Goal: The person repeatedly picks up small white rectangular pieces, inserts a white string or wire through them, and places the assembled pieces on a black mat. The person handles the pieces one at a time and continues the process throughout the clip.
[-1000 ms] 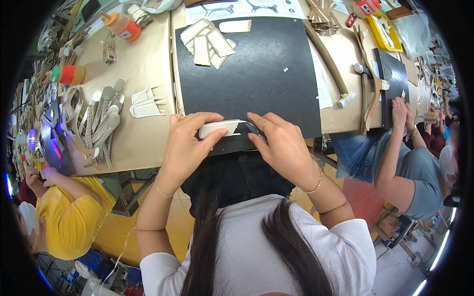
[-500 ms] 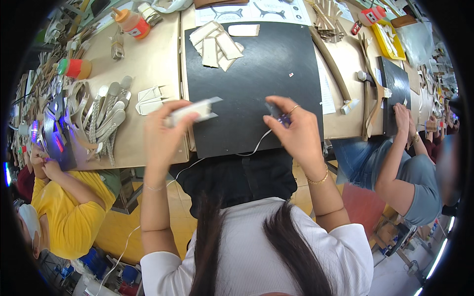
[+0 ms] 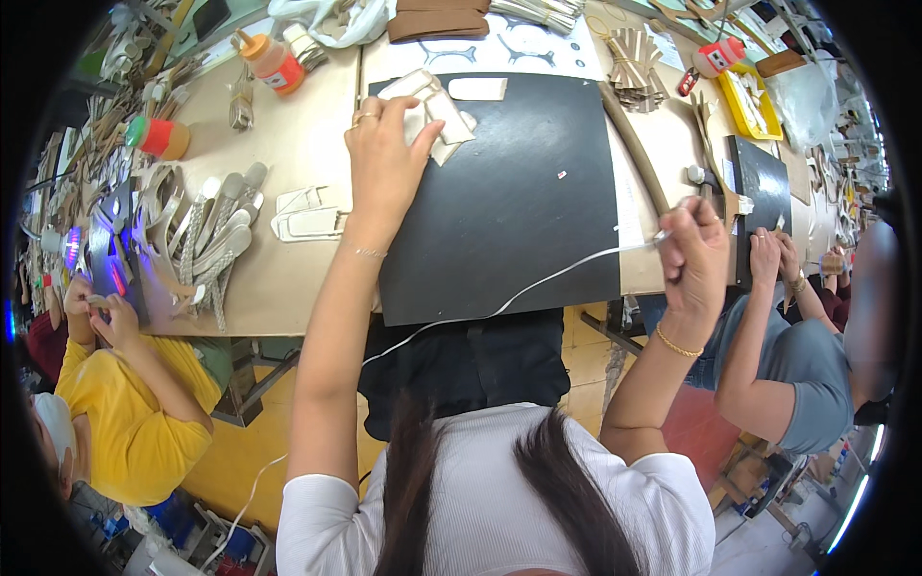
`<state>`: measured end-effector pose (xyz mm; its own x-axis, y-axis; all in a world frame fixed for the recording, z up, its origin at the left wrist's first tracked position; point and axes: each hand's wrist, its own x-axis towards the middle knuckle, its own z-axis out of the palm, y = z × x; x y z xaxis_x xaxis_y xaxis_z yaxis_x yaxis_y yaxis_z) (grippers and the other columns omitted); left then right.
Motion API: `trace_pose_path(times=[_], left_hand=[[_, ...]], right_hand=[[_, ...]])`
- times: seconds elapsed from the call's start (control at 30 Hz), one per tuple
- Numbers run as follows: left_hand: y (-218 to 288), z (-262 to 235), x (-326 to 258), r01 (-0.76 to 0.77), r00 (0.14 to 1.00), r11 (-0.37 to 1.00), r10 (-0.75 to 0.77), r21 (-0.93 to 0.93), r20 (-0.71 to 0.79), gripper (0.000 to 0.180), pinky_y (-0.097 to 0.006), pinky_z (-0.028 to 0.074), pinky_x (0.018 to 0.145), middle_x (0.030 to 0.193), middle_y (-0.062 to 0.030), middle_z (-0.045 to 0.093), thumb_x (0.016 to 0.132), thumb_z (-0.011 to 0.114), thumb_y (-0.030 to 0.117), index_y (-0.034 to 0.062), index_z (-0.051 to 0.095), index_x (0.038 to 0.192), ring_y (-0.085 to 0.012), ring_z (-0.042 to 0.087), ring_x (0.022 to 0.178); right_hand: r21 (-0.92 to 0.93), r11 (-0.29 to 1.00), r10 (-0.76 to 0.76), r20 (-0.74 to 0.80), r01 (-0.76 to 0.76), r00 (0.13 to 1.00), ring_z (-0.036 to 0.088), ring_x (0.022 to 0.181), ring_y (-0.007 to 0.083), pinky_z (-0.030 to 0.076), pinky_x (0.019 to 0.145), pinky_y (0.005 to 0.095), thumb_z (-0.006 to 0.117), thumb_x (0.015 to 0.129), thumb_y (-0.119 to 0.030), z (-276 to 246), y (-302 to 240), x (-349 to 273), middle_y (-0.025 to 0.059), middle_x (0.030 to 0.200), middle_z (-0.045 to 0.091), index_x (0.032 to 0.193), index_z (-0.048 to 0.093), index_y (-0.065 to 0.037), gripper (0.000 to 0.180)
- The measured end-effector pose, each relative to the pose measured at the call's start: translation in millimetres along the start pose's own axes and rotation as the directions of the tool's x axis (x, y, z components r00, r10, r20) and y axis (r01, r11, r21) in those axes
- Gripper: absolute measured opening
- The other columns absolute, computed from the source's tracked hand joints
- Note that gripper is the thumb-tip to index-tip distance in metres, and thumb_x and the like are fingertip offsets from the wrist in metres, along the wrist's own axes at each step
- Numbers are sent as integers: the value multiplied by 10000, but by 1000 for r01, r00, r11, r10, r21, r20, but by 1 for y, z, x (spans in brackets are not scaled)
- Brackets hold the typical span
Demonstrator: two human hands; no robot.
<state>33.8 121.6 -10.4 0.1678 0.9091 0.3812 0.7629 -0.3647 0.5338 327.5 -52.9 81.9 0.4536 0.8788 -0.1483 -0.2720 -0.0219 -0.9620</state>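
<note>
Black work mat: left hand reaches to the beige cut pieces at its far-left corner, fingers curled onto one, likely a pick-up step; right hand fisted on a white cord, so next probably bringing piece to mat centre.

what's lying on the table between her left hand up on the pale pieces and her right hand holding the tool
In the head view, only bare black mat lies between left hand and right hand, crossed low by the tool's white cord.

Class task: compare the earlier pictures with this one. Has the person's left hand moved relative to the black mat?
Yes. The left hand has moved from the near edge of the black mat to its far left corner, onto the pale cut pieces.
</note>
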Motion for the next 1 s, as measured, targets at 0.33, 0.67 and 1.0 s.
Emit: trace_pose_path(times=[0.33, 0.67, 1.0], left_hand=[[55, 50, 59, -216, 951, 935, 137, 282, 276, 384, -416, 490, 858, 1121, -198, 677, 781, 856, 374, 25, 783, 923, -335, 630, 1079], [59, 48, 74, -549, 803, 771, 379, 323, 460, 172, -428, 562, 741, 803, -155, 724, 881, 668, 174, 28, 759, 872, -316, 727, 810], [51, -34, -42, 644, 765, 306, -295, -702, 573, 280, -304, 658, 775, 1098, -116, 566, 976, 615, 0, -34, 599, 1253, -205, 723, 942]], right_hand=[[-18, 994, -106, 37, 107, 994, 524, 585, 38, 350, 466, 160, 761, 942, -83, -22, -10, 4, 126, 923, 720, 1043, 635, -28, 170], [66, 992, -115, 47, 112, 992, 635, 704, 102, 376, 456, 165, 705, 973, -70, -17, 0, 6, 102, 955, 693, 1070, 641, -14, 129], [50, 990, -134, 118, 129, 984, 620, 617, 102, 355, 406, 166, 714, 959, -65, -35, -32, -8, 88, 894, 679, 1146, 656, 13, 211]])
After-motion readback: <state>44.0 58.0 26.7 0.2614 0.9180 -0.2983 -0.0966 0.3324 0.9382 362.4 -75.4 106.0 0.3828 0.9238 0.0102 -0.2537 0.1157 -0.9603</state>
